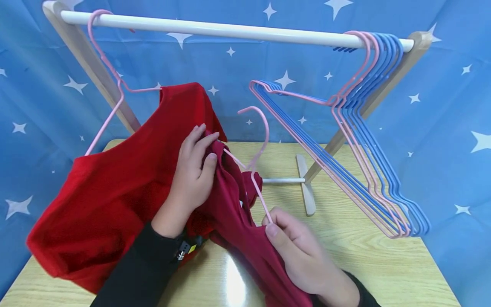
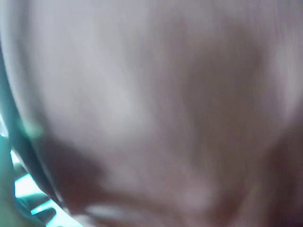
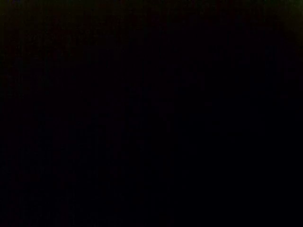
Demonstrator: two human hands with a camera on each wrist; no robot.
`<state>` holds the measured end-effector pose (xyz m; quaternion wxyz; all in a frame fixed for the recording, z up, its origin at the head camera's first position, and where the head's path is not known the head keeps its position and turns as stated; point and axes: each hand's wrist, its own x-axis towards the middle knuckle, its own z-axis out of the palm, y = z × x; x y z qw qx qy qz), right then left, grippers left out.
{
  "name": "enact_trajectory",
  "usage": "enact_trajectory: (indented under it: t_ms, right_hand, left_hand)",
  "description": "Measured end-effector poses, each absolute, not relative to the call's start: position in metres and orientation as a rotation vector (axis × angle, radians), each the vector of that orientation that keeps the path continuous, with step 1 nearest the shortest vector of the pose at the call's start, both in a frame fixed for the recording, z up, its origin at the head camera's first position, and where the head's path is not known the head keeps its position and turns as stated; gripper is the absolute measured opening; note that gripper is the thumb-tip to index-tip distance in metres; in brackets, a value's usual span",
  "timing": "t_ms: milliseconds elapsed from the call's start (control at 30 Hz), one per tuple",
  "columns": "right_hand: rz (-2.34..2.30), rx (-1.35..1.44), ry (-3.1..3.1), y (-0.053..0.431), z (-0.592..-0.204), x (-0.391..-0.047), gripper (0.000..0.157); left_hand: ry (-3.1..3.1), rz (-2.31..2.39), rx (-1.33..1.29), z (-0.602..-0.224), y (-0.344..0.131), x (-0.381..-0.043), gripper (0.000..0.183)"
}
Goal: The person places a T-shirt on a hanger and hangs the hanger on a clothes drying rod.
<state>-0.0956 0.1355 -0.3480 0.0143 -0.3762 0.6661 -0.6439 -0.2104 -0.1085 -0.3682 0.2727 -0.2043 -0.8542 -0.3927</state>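
In the head view, a maroon shirt [image 1: 241,234] hangs on a pink hanger [image 1: 262,149] whose hook points up, off the rail. My right hand [image 1: 303,256] pinches the hanger's arm and the shirt's edge between thumb and fingers. With its fingers extended, my left hand [image 1: 192,170] rests on the shirt's other shoulder. Behind that hand a bright red garment [image 1: 126,183] hangs from another pink hanger [image 1: 105,59] on the rail. Close blurred cloth [image 2: 142,94] fills most of the left wrist view. The right wrist view is black.
A white rail [image 1: 215,29] on wooden posts spans the back. Several blue and pink hangers [image 1: 368,149] crowd its right end. Below are the wood-grain table [image 1: 345,264] and the rack's foot [image 1: 305,185]. A blue star-patterned curtain [image 1: 460,140] stands behind.
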Motion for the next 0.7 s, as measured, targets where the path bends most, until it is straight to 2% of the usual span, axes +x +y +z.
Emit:
enact_trajectory:
  t_ms: [133,233,533,700]
  right_hand:
    - [-2.042,-1.177,1.991,0.134,-0.349,-0.098,0.023]
    - [-2.028,-1.179,1.985,0.133,-0.35,-0.098,0.022]
    - [-1.874,-1.274,1.882,0.133,-0.357,-0.1,0.016]
    - [-1.781,-1.257,1.923,0.134,-0.355,-0.101,0.028]
  left_hand:
    - [-2.287,-1.044,-0.726,-0.359,-0.097,-0.195,0.06]
    - [-2.313,-0.985,-0.693,-0.353,-0.089,-0.188,0.065]
    - [-2.353,-0.76,-0.485,-0.344,-0.083,-0.185,0.044]
    - [-2.376,-0.76,-0.475,-0.344,-0.085,-0.194,0.038]
